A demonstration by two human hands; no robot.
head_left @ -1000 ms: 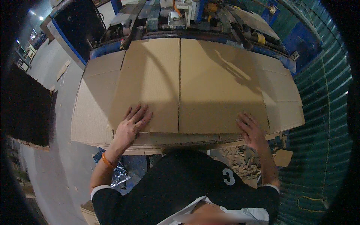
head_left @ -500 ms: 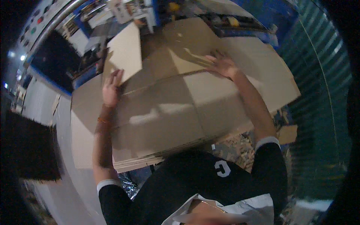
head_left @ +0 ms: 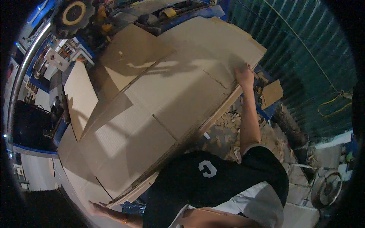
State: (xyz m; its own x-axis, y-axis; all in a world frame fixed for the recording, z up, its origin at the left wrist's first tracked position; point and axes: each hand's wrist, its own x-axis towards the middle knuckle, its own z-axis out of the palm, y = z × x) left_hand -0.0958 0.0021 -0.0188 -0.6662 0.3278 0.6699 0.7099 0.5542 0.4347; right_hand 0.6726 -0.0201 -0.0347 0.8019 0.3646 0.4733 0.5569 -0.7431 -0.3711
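A large brown flattened cardboard box (head_left: 182, 91) lies on a stack of similar sheets, running from lower left to upper right. My right hand (head_left: 245, 76) is at its right end, with the fingers curled at the near edge and the thumb side up. Down at the left end, my left hand (head_left: 99, 209) is beside the cardboard's near corner; its fingers are dim and partly hidden. On the far left side a pale cardboard flap (head_left: 80, 98) stands up at a slant. Another flap (head_left: 131, 57) leans up along the far side.
Cardboard scraps (head_left: 228, 125) litter the floor at the near right. Dark machinery with a toothed wheel (head_left: 74, 14) stands at the far left, by a curved metal rail (head_left: 24, 64). A green corrugated wall (head_left: 304, 64) bounds the right. A round wheel-like object (head_left: 327, 190) is at the lower right.
The view has turned, so the cardboard now lies aslant. My left hand has left the upright flap for the near left end; my right hand has moved from the inner flap to the right edge.
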